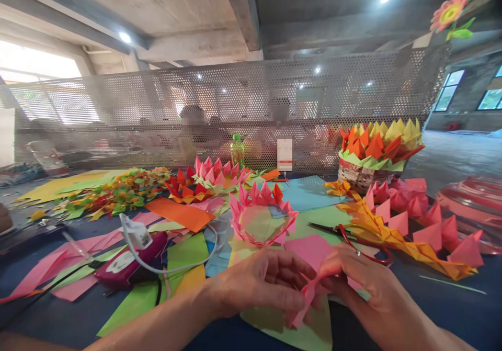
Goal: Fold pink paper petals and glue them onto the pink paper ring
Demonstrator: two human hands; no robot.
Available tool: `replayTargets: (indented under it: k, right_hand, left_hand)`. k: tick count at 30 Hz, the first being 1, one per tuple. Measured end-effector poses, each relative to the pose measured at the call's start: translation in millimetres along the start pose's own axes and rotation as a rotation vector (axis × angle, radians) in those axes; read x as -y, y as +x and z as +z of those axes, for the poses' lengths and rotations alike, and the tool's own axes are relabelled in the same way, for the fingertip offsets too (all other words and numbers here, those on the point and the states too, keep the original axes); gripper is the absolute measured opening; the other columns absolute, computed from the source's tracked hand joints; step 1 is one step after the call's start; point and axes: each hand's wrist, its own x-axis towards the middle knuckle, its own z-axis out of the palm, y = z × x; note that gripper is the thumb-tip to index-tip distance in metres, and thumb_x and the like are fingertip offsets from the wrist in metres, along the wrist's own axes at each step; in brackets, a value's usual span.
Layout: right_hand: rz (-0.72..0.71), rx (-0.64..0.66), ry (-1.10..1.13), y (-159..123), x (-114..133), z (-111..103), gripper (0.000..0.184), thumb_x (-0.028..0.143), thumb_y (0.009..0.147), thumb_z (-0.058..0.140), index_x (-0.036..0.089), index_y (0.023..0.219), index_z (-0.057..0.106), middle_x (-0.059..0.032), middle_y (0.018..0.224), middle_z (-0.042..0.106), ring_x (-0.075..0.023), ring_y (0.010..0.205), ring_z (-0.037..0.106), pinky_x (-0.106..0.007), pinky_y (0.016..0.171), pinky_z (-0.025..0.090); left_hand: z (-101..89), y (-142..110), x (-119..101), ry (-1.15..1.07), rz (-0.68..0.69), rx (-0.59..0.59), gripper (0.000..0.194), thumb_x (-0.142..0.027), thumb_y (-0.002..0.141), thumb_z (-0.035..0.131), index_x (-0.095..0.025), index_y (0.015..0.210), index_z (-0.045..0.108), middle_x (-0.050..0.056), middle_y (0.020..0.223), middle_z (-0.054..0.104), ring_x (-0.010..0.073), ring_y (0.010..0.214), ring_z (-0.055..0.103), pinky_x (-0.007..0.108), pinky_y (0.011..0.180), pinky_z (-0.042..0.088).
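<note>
A perforated metal screen (157, 100) spans the width behind the dark blue table (470, 314). At the far right of the table stands a planter (353, 174) filled with tiers of folded green, orange and yellow paper points. In front of it lies a row of pink paper points (427, 230) beside an orange folded band (392, 240). Left hand (262, 283): fingers curled, closed with the thumb on a folded pink paper. Right hand (356, 275): thumb and fingers pinched together on the upper right end of the same piece. A pink paper ring (251, 237) sits just beyond the left hand; a purple power strip (135, 262) lies left of it. Red-handled scissors (343, 230) lie open beyond the right hand. The folded pink paper (308, 298) is between both hands, tilted, above a pale green sheet (274, 327).
</note>
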Motion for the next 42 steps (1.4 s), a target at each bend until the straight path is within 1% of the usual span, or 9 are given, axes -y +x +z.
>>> replayTargets:
  k: [5,9,15,23,28,30,33,37,42]
  right_hand:
    - [0.004,-0.030,-0.017,-0.5,-0.8,-0.8,0.013,0.025,0.097,0.048,0.024,0.090,0.059,-0.0001,0.085,0.062,-0.0138,0.079,0.058,-0.025,0.074,0.044]
    - [-0.003,-0.031,-0.020,1.2,-0.1,-1.9,0.012,0.026,0.097,0.048,0.024,0.092,0.059,0.0002,0.085,0.062,-0.0134,0.078,0.057,-0.024,0.070,0.044]
    - [-0.030,-0.047,-0.029,-1.1,-2.1,-1.2,0.011,0.023,0.097,0.049,0.024,0.093,0.059,0.0010,0.084,0.061,-0.0128,0.076,0.056,-0.024,0.069,0.043]
    - [-0.140,-0.077,-0.102,0.4,-0.3,0.9,0.008,0.018,0.093,0.053,0.025,0.097,0.055,0.0016,0.082,0.058,-0.0125,0.073,0.055,-0.024,0.067,0.046]
    - [-0.239,-0.280,-0.297,-1.0,11.1,-2.3,0.043,0.020,0.086,0.061,0.026,0.127,0.049,-0.0091,0.119,0.053,-0.0201,0.101,0.058,-0.030,0.081,0.052]
    - [-0.301,-0.299,-0.365,-1.9,16.8,-1.1,0.043,0.020,0.083,0.064,0.032,0.124,0.056,-0.0074,0.126,0.050,-0.0232,0.111,0.056,-0.033,0.086,0.052]
    - [-0.331,-0.272,-0.408,-2.2,21.6,6.0,0.032,0.020,0.078,0.069,0.040,0.103,0.068,-0.0014,0.120,0.057,-0.0235,0.112,0.056,-0.033,0.087,0.053]
    - [-0.308,-0.314,-0.394,-0.3,21.1,12.5,0.016,0.022,0.081,0.067,0.037,0.081,0.072,-0.0013,0.116,0.059,-0.0245,0.111,0.055,-0.038,0.091,0.052]
    - [-0.350,-0.227,-0.397,1.1,16.5,0.9,0.010,0.024,0.082,0.069,0.033,0.087,0.071,-0.0028,0.121,0.054,-0.0246,0.113,0.050,-0.037,0.089,0.051]
  left_hand:
    - [-0.8,1.6,-0.3,-0.068,0.039,0.039,0.049,-0.043,0.074,0.074,-0.015,0.112,0.063,0.014,0.105,0.070,0.0172,0.077,0.067,0.023,0.065,0.045]
    - [0.0,1.1,-1.0,-0.014,0.050,-0.019,0.044,-0.040,0.077,0.072,-0.015,0.112,0.064,0.013,0.102,0.071,0.0169,0.079,0.066,0.023,0.066,0.045]
    - [6.0,1.2,-3.8,-0.072,0.052,-0.008,0.033,-0.036,0.088,0.058,-0.015,0.112,0.064,0.013,0.103,0.070,0.0140,0.073,0.066,0.021,0.063,0.048]
    - [8.1,4.8,1.5,-0.032,0.029,-0.021,0.029,-0.035,0.083,0.065,-0.015,0.104,0.065,0.007,0.086,0.067,0.0115,0.060,0.063,0.021,0.057,0.047]
    - [5.8,6.4,3.9,0.009,0.068,-0.120,0.024,-0.022,0.068,0.076,-0.012,0.087,0.065,0.001,0.079,0.062,0.0108,0.068,0.057,0.019,0.062,0.041]
    - [4.9,7.5,5.5,0.033,0.074,-0.172,0.021,-0.019,0.065,0.075,-0.012,0.082,0.064,-0.001,0.075,0.060,0.0104,0.068,0.053,0.019,0.062,0.039]
    - [4.1,8.6,7.7,0.036,0.068,-0.207,0.022,-0.018,0.064,0.074,-0.011,0.082,0.062,-0.001,0.072,0.057,0.0099,0.066,0.050,0.020,0.061,0.038]
    - [5.1,7.7,6.4,0.007,0.049,-0.217,0.029,-0.024,0.063,0.077,-0.011,0.086,0.064,-0.001,0.071,0.057,0.0104,0.064,0.050,0.022,0.063,0.040]
    - [5.3,6.2,4.5,-0.034,0.052,-0.204,0.032,-0.025,0.063,0.079,-0.012,0.089,0.066,0.002,0.078,0.062,0.0126,0.071,0.056,0.022,0.067,0.042]
